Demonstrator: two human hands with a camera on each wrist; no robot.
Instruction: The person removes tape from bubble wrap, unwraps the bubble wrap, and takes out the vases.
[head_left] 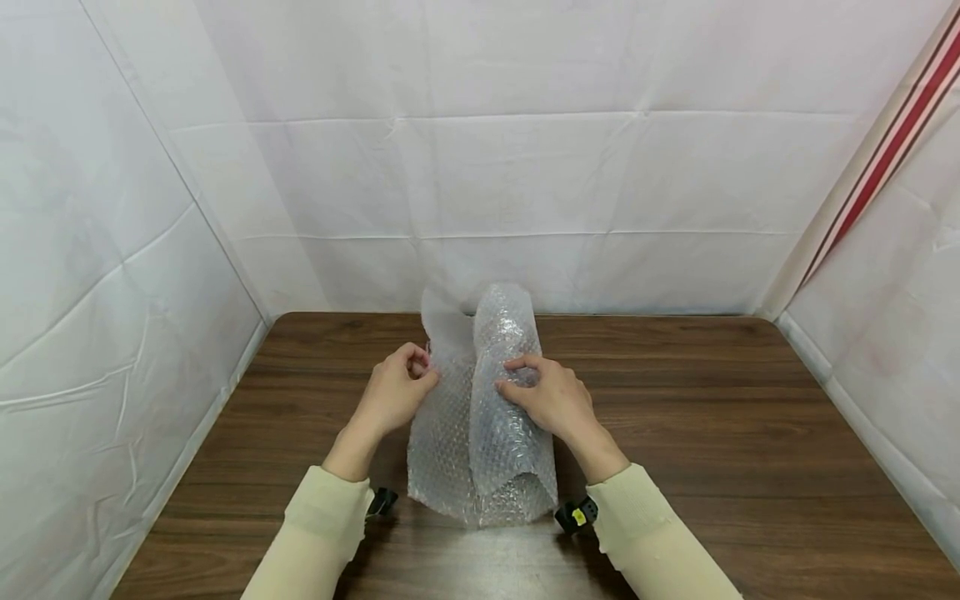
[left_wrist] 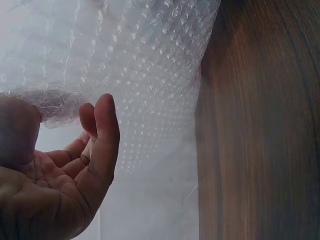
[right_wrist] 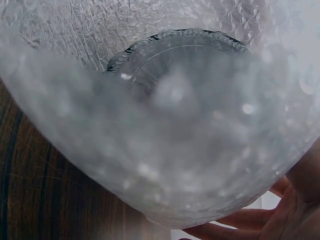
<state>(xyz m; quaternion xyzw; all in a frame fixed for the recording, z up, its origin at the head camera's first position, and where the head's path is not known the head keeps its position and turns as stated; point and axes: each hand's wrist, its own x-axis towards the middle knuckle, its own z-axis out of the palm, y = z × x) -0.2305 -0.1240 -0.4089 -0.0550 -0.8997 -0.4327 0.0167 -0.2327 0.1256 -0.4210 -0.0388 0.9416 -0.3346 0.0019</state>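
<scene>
Evidently light and limp, the bubble wrap [head_left: 483, 425] lies mid-bench between the hands, running from 12 to 6 o'clock, its 3 o'clock side folded over into a loose roll that gapes at 6. Inside that roll the right wrist view shows a clear vessel [right_wrist: 185, 33] with a ridged rim, most of it veiled by blurred plastic. It looks like glass, so I would expect it to be stiff, heavier than its cover, breakable and inclined to slide in the slick film. The roll is best held broadly around the vessel's sides, through the padding; the single layer towards 9 can be taken by its edge.

The right hand [head_left: 551, 396] rests on the roll from 3 o'clock, thumb and forefinger spread apart. At the 9 o'clock edge is the left hand [head_left: 397, 387], fingers bent, thumb against the film; I cannot tell whether they pinch it.

Around them stretches the bench [head_left: 712, 433], dark and wood-grained. Behind it, at 12, the white cloth [head_left: 480, 175] stands close to the wrap's far end and limits reach there. Towards 7 and 5 small black devices [head_left: 576, 517] jut from the cuffs [head_left: 630, 508] and could snag the film.
</scene>
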